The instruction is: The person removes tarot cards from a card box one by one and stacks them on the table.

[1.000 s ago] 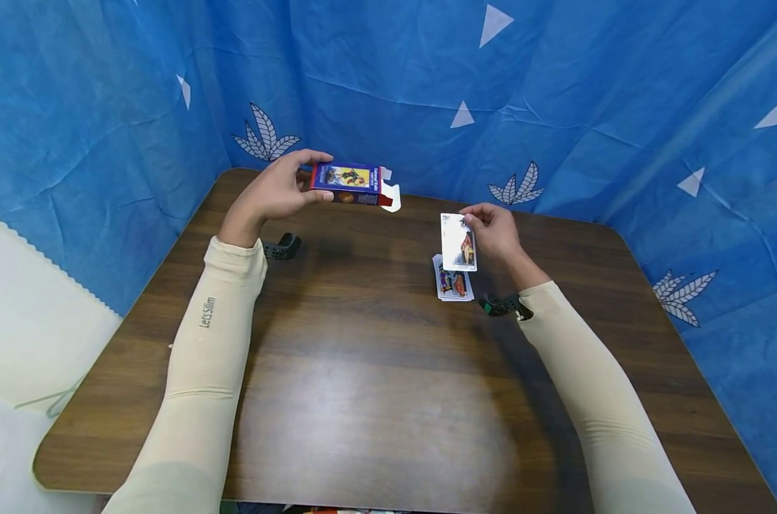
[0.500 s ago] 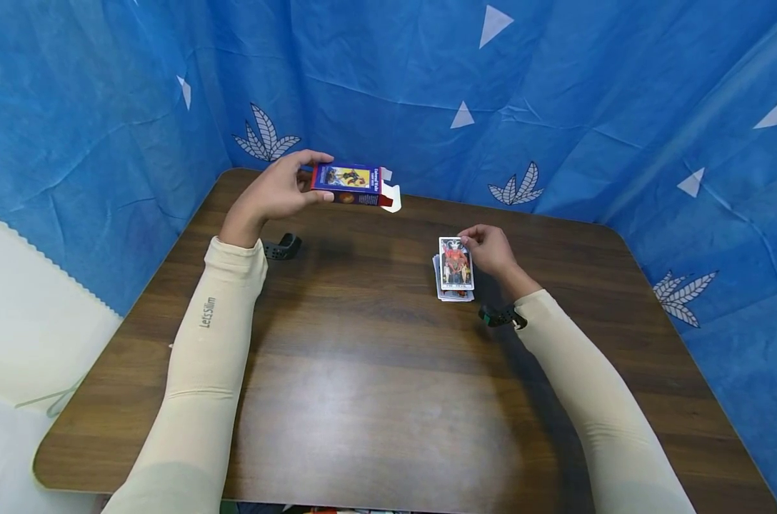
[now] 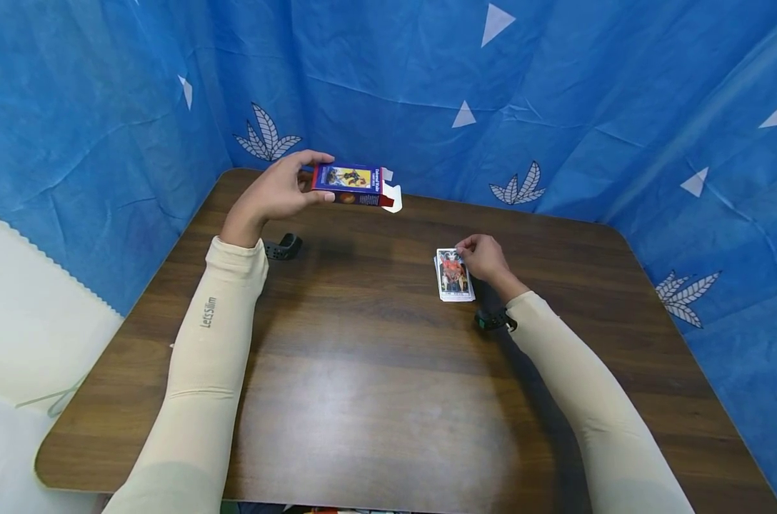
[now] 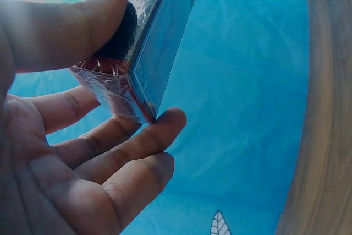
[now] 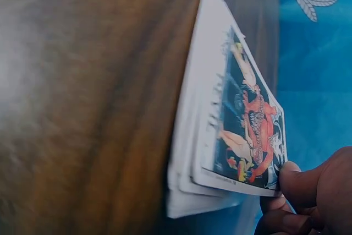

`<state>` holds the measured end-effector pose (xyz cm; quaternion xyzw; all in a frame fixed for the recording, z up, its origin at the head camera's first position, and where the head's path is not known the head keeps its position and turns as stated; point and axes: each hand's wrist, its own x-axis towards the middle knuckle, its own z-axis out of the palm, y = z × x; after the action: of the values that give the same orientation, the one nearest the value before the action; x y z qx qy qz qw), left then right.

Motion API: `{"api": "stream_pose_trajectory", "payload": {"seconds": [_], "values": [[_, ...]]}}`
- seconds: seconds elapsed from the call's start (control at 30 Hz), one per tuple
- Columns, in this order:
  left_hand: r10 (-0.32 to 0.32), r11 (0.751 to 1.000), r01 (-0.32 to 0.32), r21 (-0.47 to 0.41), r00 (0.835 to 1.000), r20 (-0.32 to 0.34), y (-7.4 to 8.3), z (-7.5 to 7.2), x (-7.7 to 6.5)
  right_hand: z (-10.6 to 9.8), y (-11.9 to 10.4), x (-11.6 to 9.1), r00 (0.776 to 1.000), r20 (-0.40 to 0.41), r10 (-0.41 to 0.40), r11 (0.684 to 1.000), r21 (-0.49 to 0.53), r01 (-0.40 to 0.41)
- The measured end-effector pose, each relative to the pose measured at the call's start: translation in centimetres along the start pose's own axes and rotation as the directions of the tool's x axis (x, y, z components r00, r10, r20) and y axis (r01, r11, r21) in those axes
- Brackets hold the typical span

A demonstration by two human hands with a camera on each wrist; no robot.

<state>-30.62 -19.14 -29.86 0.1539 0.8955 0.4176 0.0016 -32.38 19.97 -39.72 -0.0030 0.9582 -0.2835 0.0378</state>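
Figure: a card pinched over its stack, a box gripped beyond.
Nearest in my head view, a pale sleeve (image 3: 218,364) covers each forearm above the wooden table (image 3: 376,400). Farther on, the right hand (image 3: 485,258) pinches a picture card (image 3: 453,275) at its far right corner, over a stack of cards (image 5: 179,202); I judge this hold leaves most of the face uncovered, though the fingers hide the corner itself. Beyond, the left hand (image 3: 279,189) grips a box (image 3: 346,178) by its left end between thumb and fingers, probably leaving the right end's white flap (image 3: 393,198) unobstructed. Behind, a blue curtain (image 3: 388,71) bounds the table's far edge, limiting reach there.
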Motion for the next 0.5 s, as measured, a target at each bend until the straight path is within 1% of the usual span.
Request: {"api": "stream_pose_trajectory", "payload": {"seconds": [0.07, 0.3, 0.5], "values": [[0.001, 1.000, -0.001, -0.003, 1.000, 0.001, 0.00, 0.01, 0.05, 0.25, 0.05, 0.03, 1.000, 0.003, 0.013, 1.000, -0.013, -0.013], [0.000, 1.000, 0.000, -0.010, 1.000, 0.004, -0.02, 0.03, 0.14, 0.80, 0.10, 0.11, 1.000, -0.009, 0.016, 0.998, -0.058, -0.016], [-0.008, 1.000, 0.008, -0.007, 1.000, 0.007, -0.02, -0.03, 0.15, 1.05, 0.21, 0.41, 0.999, -0.011, 0.052, 0.994, -0.096, -0.052]]}}
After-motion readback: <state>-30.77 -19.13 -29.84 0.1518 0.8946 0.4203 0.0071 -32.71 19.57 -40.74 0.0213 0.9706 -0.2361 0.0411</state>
